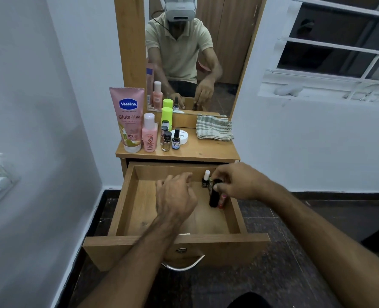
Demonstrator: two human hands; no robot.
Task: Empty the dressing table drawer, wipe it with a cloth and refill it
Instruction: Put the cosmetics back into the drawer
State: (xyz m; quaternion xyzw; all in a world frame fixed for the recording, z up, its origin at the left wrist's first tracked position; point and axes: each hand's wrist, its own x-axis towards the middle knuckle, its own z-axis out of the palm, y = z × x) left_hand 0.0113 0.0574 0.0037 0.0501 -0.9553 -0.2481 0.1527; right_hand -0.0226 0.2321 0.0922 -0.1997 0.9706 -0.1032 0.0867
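- Reaching into the pulled-out wooden drawer (126, 203), the right hand (239, 181) had its fingers curled round a black cylindrical bottle (214, 196) near the drawer's right wall, towards the back corner.
- A small dark nail-polish bottle with a white cap (206, 179) stood upright just beside it at the back edge, and a small red-and-pink item (222, 201) lay against the black bottle; what it was could not be told.
- The left hand (175, 194) hung over the middle of the drawer with fingers loosely curled; nothing showed in its hold, though the fingertips were turned away from the camera.
- On the dressing table top (206, 151), a pink Vaseline lotion tube (128, 120), a pink bottle with a pale cap (149, 134), a lime-green bottle (166, 116), several small dark vials (170, 140) and a round white tin (182, 136) were gathered at the left and middle.
- A folded green-striped cloth (214, 128) lay at the back right corner, apart from both hands.
- Judged from this, emptying looked nearly finished, though refilling could not be ruled out.
- If emptying, the next move called for lifting the black bottle out to the top, clearing the last items, then fetching the cloth.
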